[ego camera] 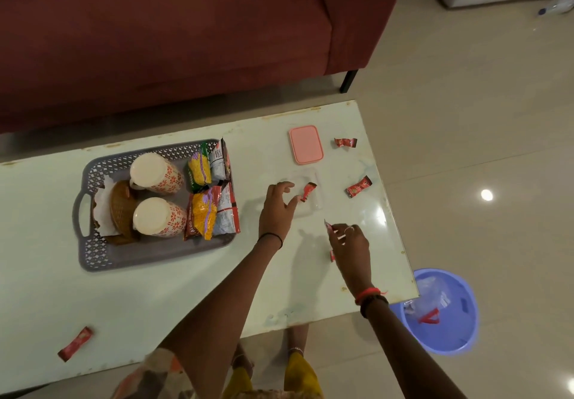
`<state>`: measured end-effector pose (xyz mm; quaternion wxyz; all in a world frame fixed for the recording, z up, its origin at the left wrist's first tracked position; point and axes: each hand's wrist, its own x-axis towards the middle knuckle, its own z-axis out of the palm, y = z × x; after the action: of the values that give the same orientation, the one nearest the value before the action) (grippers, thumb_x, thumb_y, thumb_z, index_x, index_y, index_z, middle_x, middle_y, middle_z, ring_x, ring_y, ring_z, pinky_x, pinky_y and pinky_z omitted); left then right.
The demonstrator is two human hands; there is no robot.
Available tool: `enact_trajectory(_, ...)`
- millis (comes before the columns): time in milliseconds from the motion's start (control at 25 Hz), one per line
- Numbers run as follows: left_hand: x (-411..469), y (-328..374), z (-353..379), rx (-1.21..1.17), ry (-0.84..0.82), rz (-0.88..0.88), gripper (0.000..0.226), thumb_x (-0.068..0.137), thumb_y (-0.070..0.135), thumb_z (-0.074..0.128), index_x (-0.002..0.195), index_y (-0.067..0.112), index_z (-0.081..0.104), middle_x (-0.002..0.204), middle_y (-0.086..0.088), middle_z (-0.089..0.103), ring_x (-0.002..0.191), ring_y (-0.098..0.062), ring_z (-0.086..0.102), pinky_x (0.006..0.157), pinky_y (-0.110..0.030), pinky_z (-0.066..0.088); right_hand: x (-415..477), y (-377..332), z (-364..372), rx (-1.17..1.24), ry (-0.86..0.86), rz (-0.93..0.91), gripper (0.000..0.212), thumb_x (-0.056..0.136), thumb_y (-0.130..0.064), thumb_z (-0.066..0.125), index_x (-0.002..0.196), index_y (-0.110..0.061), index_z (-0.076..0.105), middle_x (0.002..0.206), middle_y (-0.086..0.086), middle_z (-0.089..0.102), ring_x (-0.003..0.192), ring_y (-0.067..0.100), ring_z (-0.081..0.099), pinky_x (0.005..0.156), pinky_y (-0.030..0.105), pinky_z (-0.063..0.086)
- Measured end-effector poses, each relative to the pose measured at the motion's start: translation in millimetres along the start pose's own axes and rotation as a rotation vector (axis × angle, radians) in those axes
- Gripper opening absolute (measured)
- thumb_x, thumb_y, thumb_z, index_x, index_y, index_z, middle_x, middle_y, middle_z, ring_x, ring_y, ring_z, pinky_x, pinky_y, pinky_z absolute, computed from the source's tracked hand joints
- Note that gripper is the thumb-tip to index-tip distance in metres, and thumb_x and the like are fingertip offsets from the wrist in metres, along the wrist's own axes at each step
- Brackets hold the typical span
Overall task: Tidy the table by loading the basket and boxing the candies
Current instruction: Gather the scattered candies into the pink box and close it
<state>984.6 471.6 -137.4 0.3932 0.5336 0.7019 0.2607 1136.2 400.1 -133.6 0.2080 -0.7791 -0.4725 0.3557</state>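
One crinkly candy (327, 226) pinched in right grip (350, 243), left grip (276, 209) spread open over clear plastic box (319, 182).

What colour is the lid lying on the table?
The lid is pink, seen best in the head view.
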Motion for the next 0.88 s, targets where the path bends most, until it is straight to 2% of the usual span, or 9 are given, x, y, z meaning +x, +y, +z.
enact_trajectory(80, -18.7, -6.7, 1.2, -0.035, 0.115, -0.069, 0.018, 0.090, 0.022, 0.055, 0.107, 0.015, 0.054, 0.105, -0.007, 0.053, 0.070, -0.019, 0.054, 0.068, -0.034, 0.050, 23.8, -15.2, -8.2, -0.020, 0.031, -0.043, 0.027, 0.092, -0.038, 0.056, 0.102, -0.016, 0.069, 0.097, 0.003, 0.061, 0.082, 0.019, 0.064, 0.066, 0.029, 0.052)
enact_trajectory(160, -42.6, -15.0, 7.2, -0.029, 0.146, -0.148, 0.013, 0.091, 0.024, 0.052, 0.101, 0.015, 0.054, 0.102, -0.006, 0.053, 0.072, -0.020, 0.055, 0.066, -0.036, 0.051, 47.2, -32.5, -9.2, -0.074, 0.018, -0.114, 0.026, 0.092, -0.034, 0.058, 0.103, -0.013, 0.069, 0.100, 0.005, 0.061, 0.085, 0.019, 0.064, 0.067, 0.026, 0.049)
enact_trajectory(280, -75.2, -24.7, 24.5, 0.022, 0.068, -0.193, 0.009, 0.092, 0.023, 0.051, 0.096, 0.017, 0.057, 0.103, -0.005, 0.056, 0.076, -0.020, 0.058, 0.069, -0.033, 0.051, 74.2, -51.7, -8.6, -0.192, -0.102, -0.239, 0.027, 0.089, -0.028, 0.062, 0.108, -0.009, 0.068, 0.105, 0.008, 0.062, 0.090, 0.022, 0.063, 0.072, 0.030, 0.052)
enact_trajectory(360, -87.9, -26.4, 37.5, 0.064, -0.015, -0.188, 0.011, 0.093, 0.024, 0.050, 0.097, 0.018, 0.058, 0.105, -0.003, 0.058, 0.085, -0.021, 0.061, 0.072, -0.029, 0.052, 87.8, -54.3, -13.2, -0.318, -0.119, -0.324, 0.026, 0.089, -0.025, 0.062, 0.108, -0.007, 0.068, 0.105, 0.009, 0.063, 0.094, 0.023, 0.062, 0.072, 0.033, 0.054)
enact_trajectory(440, -93.2, -24.2, 50.2, 0.118, -0.124, -0.156, 0.012, 0.093, 0.027, 0.049, 0.100, 0.021, 0.056, 0.107, 0.000, 0.056, 0.088, -0.021, 0.062, 0.074, -0.032, 0.054, 102.3, -49.2, -23.9, -0.383, -0.041, -0.329, 0.019, 0.093, -0.015, 0.055, 0.101, -0.004, 0.069, 0.099, 0.012, 0.063, 0.092, 0.027, 0.063, 0.064, 0.030, 0.050)
enact_trajectory(520, -94.1, -20.0, 62.7, 0.199, -0.242, -0.089, 0.016, 0.091, 0.029, 0.051, 0.106, 0.023, 0.053, 0.113, -0.001, 0.052, 0.091, -0.020, 0.061, 0.075, -0.035, 0.056, 115.8, -36.4, -36.8, -0.449, 0.006, -0.282, 0.021, 0.092, -0.001, 0.049, 0.101, -0.002, 0.067, 0.100, 0.014, 0.061, 0.094, 0.030, 0.061, 0.062, 0.030, 0.047)
enact_trajectory(640, -87.2, -16.1, 81.7, 0.347, -0.375, 0.048, 0.031, 0.088, 0.032, 0.056, 0.117, 0.025, 0.048, 0.119, -0.003, 0.048, 0.102, -0.019, 0.058, 0.080, -0.033, 0.056, 127.2, -12.9, -51.7, -0.550, -0.048, -0.270, 0.043, 0.085, 0.014, 0.044, 0.119, -0.005, 0.060, 0.115, 0.014, 0.058, 0.107, 0.030, 0.055, 0.069, 0.036, 0.051)
enact_trajectory(760, -76.2, -16.8, 96.4, 0.453, -0.429, 0.140, 0.032, 0.087, 0.028, 0.059, 0.117, 0.024, 0.050, 0.116, -0.005, 0.048, 0.104, -0.020, 0.055, 0.085, -0.034, 0.055, 131.7, 3.3, -53.0, -0.627, -0.124, -0.339, 0.057, 0.083, 0.018, 0.040, 0.132, -0.009, 0.053, 0.122, 0.014, 0.052, 0.109, 0.029, 0.052, 0.076, 0.035, 0.054)
enact_trajectory(880, -68.5, -19.6, 105.5, 0.525, -0.454, 0.201, 0.024, 0.088, 0.024, 0.056, 0.112, 0.020, 0.052, 0.112, -0.005, 0.050, 0.100, -0.022, 0.055, 0.084, -0.034, 0.053, 139.6, 12.4, -47.8, -0.684, -0.165, -0.371, 0.056, 0.087, 0.015, 0.040, 0.136, -0.010, 0.048, 0.125, 0.015, 0.049, 0.110, 0.030, 0.051, 0.082, 0.036, 0.054)
